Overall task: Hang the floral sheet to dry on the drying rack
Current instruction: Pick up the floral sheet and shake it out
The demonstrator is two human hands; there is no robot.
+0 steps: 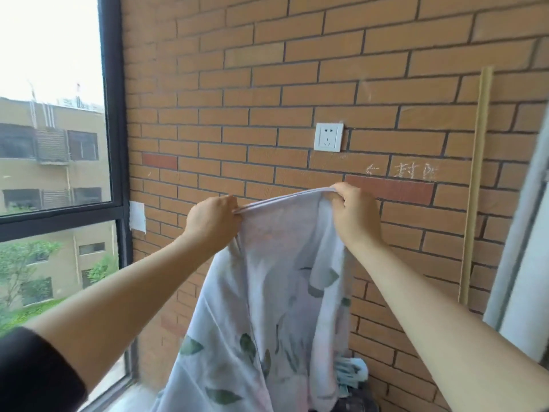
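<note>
Black sleeve (32,373), L hand (212,223), R hand (355,214), fingers (337,200) pinching floral sheet (282,292) edge (aloft)

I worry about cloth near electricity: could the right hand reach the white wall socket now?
Probably yes: nothing stands between the right hand and the socket, only bare brick wall. But it grips the floral sheet, which would come along.

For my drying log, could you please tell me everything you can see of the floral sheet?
The floral sheet is thin, pale lilac-white fabric printed with green leaves. The left hand and right hand each pinch its folded top edge, stretched between them, before the brick wall. The rest hangs in loose folds, running out of frame below.
</note>
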